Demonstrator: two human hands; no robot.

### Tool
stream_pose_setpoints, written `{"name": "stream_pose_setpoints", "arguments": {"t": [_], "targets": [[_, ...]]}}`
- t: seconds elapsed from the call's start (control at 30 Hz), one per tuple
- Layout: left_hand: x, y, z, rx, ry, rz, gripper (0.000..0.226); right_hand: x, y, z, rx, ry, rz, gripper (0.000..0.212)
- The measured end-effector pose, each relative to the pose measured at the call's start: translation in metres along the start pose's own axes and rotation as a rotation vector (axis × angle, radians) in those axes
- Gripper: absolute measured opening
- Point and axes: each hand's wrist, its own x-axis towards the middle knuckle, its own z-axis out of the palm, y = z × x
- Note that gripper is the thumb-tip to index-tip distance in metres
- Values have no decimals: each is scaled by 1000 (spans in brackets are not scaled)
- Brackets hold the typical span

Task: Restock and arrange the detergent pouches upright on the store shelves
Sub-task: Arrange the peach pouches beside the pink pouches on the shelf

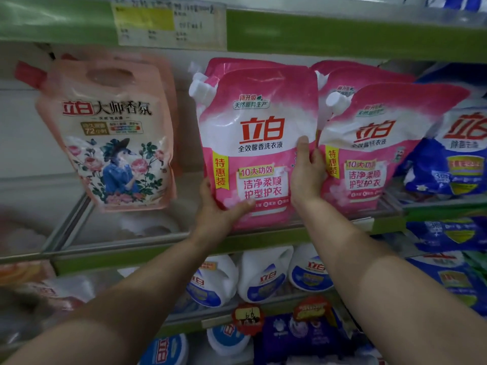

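Both bare forearms up from the bottom edge. Left hand (216,209) gripping the lower left corner of the front pink detergent pouch (257,143), thumb laid across its face, fingers hidden behind. Right hand (307,172) clamped on the same pouch's right edge, thumb up on the front. Pouch upright on the green-edged shelf (263,239), white spout cap (200,85) at top left. Just beside it on the right, a second pink pouch (374,151), leaning a little, more pink ones tucked behind. Well to the left, a peach floral pouch (113,135), tilted. Far right, blue detergent bags (453,159). Below, white detergent jugs (263,277). Above, a price label (168,22), blurred.
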Motion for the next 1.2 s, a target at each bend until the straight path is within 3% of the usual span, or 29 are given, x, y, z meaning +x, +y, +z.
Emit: {"name": "stream_pose_setpoints", "arguments": {"t": [0.2, 0.37, 0.57, 0.8, 1.0, 1.2], "targets": [[-3, -1, 4, 264, -17, 116, 97, -3, 5, -7, -17, -113, 11, 20], [2, 0, 5, 302, 1, 98, 92, -21, 12, -21, -155, -276, 0, 14], [14, -4, -2, 307, 5, 77, 92, -35, 34, -48, -457, -447, -81, 85], [16, -10, -5, 309, 23, 70, 95, -30, 54, -44, -677, -434, -74, 106], [17, -13, -4, 294, 45, 62, 92, -31, 49, -42, -663, -424, -99, 94], [17, -15, -6, 287, -2, 35, 92, -28, 39, -62, -541, -503, -33, 66]]}}
